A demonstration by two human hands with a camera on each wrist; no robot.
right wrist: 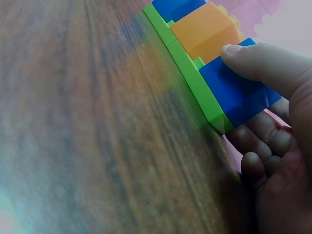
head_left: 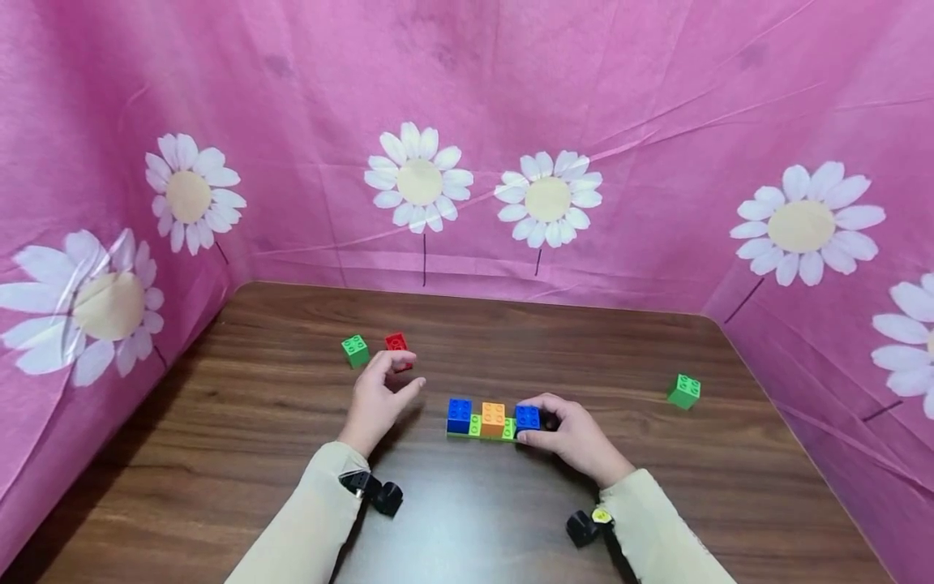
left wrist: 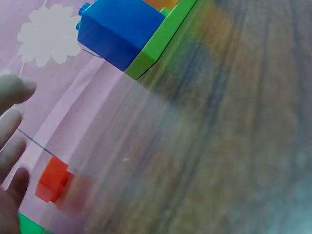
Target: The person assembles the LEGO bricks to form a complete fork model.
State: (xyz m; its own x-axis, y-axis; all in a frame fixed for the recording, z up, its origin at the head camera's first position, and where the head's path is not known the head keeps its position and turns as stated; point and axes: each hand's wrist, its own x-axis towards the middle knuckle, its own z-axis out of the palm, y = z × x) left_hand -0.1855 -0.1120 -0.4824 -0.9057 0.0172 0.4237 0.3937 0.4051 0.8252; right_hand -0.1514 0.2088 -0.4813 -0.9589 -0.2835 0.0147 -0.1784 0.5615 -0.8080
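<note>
A short row of bricks sits mid-table: a green base plate (head_left: 475,426) carrying a blue brick (head_left: 459,413), an orange brick (head_left: 493,418) and a second blue brick (head_left: 527,417). My right hand (head_left: 536,423) grips that right-end blue brick (right wrist: 239,95), with the thumb (right wrist: 263,66) on its near face and the fingers behind it. My left hand (head_left: 409,371) hovers just in front of a red brick (head_left: 397,342) with fingers loosely bent, holding nothing. In the left wrist view the red brick (left wrist: 53,178) lies apart from my fingers (left wrist: 12,126).
One loose green brick (head_left: 355,350) lies left of the red one, and another green brick (head_left: 683,391) lies far right. The wooden table (head_left: 467,519) is walled on three sides by pink cloth with daisies (head_left: 419,182).
</note>
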